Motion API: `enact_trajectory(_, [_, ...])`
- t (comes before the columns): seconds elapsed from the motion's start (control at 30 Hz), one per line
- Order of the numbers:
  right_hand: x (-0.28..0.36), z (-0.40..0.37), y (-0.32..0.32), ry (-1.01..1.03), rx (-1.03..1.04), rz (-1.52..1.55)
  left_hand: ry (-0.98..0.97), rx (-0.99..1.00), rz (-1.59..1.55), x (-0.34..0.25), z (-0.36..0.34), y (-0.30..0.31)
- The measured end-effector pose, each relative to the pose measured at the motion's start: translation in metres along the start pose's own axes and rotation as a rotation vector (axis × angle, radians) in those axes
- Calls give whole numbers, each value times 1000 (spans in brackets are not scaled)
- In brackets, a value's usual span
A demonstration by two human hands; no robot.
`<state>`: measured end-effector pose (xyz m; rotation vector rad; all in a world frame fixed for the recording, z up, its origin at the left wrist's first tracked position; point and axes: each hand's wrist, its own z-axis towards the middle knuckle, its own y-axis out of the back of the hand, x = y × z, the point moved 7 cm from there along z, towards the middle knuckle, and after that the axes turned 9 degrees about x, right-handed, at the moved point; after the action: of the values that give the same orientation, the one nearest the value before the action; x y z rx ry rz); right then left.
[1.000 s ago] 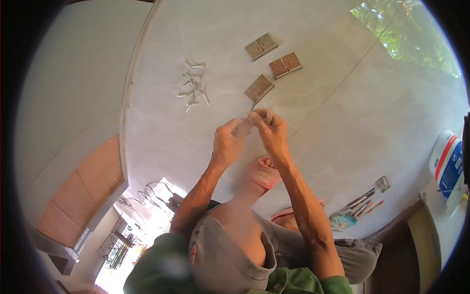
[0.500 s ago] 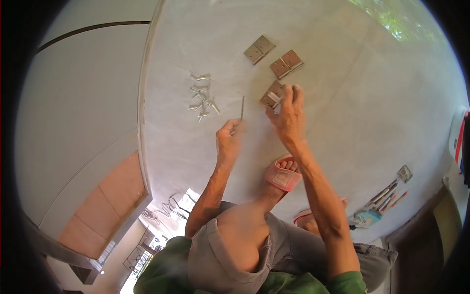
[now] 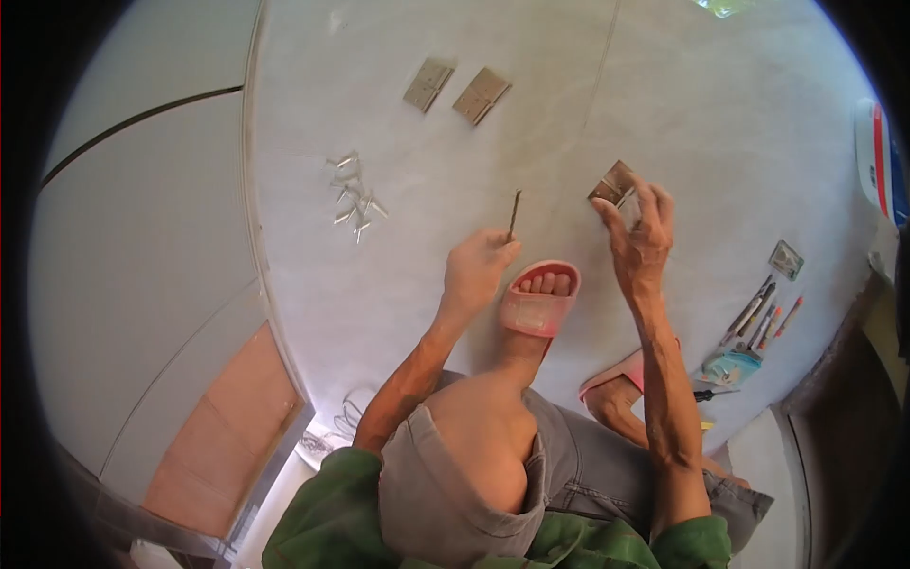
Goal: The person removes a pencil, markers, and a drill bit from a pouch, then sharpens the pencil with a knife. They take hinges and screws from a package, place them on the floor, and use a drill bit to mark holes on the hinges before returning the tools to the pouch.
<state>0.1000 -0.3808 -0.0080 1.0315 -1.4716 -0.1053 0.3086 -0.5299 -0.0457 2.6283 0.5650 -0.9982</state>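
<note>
My left hand is closed around a thin dark drill bit, whose free end points away from me. My right hand grips a metal hinge by its near side, thumb on the left and fingers on the right. The fingers cover part of that hinge. Farther off, two more hinges, one greyish and one brownish, lie side by side on the pale floor. A loose pile of small silvery metal pins rests left of my left hand.
My pink slippers are on the floor between and below the hands. At the right lie several pens or slim tools, a teal pouch and a small square item. A pale panel runs along the left.
My right hand has carried its hinge to the right, away from the other two. My left hand still holds the drill bit. The camera view has shifted.
</note>
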Motion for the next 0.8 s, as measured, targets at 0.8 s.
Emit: enact_trajectory(0.8, [32, -33, -31, -333, 701, 897, 67, -522, -138, 33, 21, 115])
